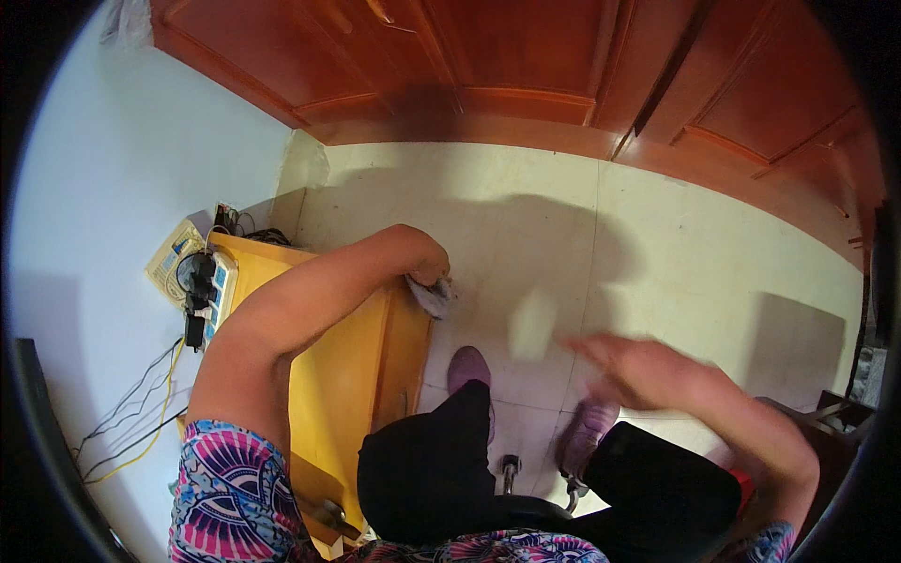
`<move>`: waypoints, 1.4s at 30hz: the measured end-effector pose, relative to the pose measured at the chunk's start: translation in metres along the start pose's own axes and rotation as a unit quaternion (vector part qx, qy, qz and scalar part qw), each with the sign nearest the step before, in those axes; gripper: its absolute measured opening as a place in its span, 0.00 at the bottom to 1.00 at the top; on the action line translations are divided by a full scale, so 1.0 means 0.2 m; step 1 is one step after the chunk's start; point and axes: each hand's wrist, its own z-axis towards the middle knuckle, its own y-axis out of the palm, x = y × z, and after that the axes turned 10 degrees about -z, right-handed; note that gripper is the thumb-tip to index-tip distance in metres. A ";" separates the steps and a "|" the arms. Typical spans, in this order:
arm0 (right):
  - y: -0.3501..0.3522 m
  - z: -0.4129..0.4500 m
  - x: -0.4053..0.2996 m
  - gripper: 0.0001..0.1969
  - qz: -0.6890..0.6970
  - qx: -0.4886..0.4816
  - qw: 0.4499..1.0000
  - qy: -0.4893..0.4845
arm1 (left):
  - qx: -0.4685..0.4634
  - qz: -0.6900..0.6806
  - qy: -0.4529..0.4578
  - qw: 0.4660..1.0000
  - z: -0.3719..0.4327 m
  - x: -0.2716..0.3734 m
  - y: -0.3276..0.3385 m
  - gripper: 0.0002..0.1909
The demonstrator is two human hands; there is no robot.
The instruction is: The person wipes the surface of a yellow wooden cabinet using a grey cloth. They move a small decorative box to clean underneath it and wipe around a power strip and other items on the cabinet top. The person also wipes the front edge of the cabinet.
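My left hand [431, 269] reaches past the far edge of a yellow wooden cabinet [331, 359], its fingers closed on a greyish cloth [433, 299] that hangs down. My right hand [623, 369] is blurred by motion, above my right shoe, with the fingers stretched to the left; nothing can be seen in it. Just left of its fingertips a small pale thing [533, 326] shows in mid-air over the floor, too blurred to name.
A power strip [224, 285] with plugs lies on the cabinet beside the white wall [141, 183], cables [141, 415] hanging near. Red-brown wooden panelled doors [521, 56] stand beyond the tiled floor [704, 239]. My knees and pink shoes [468, 367] are below.
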 end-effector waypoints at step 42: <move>1.13 1.05 -0.62 0.36 0.286 0.538 0.790 -0.067 | 0.597 -0.130 -0.044 0.790 -0.59 0.22 1.33 0.44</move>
